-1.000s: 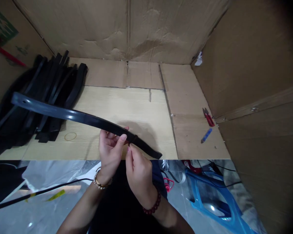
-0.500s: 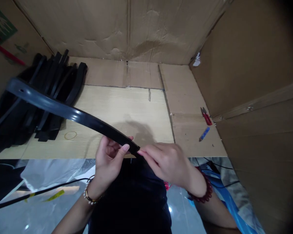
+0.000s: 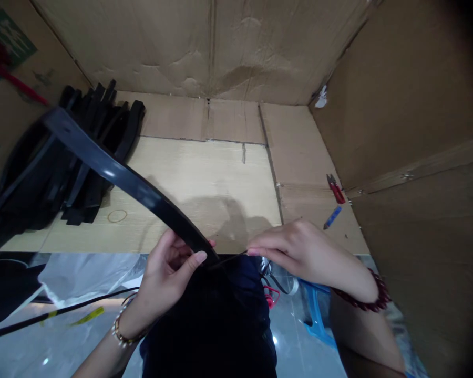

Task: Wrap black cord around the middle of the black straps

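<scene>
Black rubber strip point(image 3: 122, 176) arcs up and to the left from the left hand point(image 3: 167, 270), which grasps its lower end with the thumb pressed on top and the fingers curled behind. The strip's upper end rises over a stack of similar black strips point(image 3: 98, 149) lying on a light wood board point(image 3: 208, 178). A thin dark strand point(image 3: 232, 258) runs from the strip's lower end to the fingertips of the right hand point(image 3: 307, 252), which reaches out flat; whether they pinch it, I cannot tell. A rubber band point(image 3: 117, 216) lies just beside the stack. Red-handled thread snips point(image 3: 336, 189) and a small blue object point(image 3: 332, 217) sit on cardboard at the right. A green sign point(image 3: 11, 44) on the cardboard wall shows no readable writing.
</scene>
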The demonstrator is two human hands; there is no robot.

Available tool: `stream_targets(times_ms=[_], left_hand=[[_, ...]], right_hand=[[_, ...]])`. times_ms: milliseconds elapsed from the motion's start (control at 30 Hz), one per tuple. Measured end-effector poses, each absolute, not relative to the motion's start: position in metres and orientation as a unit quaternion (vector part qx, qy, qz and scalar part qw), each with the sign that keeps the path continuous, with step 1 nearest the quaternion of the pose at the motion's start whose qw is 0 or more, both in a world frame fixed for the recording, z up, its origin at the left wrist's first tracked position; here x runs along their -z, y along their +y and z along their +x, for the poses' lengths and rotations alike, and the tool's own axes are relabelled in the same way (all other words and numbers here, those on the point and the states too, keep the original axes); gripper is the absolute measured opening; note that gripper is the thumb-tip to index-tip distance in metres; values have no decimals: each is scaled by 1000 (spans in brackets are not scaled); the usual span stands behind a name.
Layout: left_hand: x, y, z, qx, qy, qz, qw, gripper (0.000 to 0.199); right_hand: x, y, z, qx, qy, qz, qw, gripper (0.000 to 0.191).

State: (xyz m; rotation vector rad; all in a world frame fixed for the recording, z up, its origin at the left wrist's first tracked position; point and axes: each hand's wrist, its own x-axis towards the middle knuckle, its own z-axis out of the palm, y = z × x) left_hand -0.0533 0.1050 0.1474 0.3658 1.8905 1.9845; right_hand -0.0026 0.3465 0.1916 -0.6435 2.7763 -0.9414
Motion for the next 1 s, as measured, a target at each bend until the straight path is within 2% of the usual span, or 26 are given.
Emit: stream_targets(times_ms=[133, 233, 367, 567, 700, 800, 867, 1000], left_hand=[[-151, 101, -47, -649, 714, 187, 185, 25], [-158, 100, -45, -668, 687, 200, 205, 24], [-162, 100, -48, -732, 636, 142, 201, 23], [-155, 108, -51, -793, 547, 60, 261, 24], [-154, 119, -54, -819, 508, -11, 266, 27], [-151, 129, -59, -842, 475, -74, 244, 32], [-148, 135, -61, -856, 458, -107, 212, 34], [-143, 142, -62, -861, 476, -116, 138, 35]], right_hand=[[-211, 339, 13, 202, 956, -211, 35, 42], [-215, 339, 14, 178, 962, -208, -6, 43], [-193, 348, 9, 262, 939, -221, -37, 36], [-138, 341, 5, 421, 891, -154, -71, 23], [-112, 313, 2, 508, 850, -101, -93, 26], [-96, 285, 2, 525, 841, -63, -116, 29], [-89, 264, 4, 502, 851, -25, -151, 28], [-90, 229, 8, 434, 847, 17, -306, 26]])
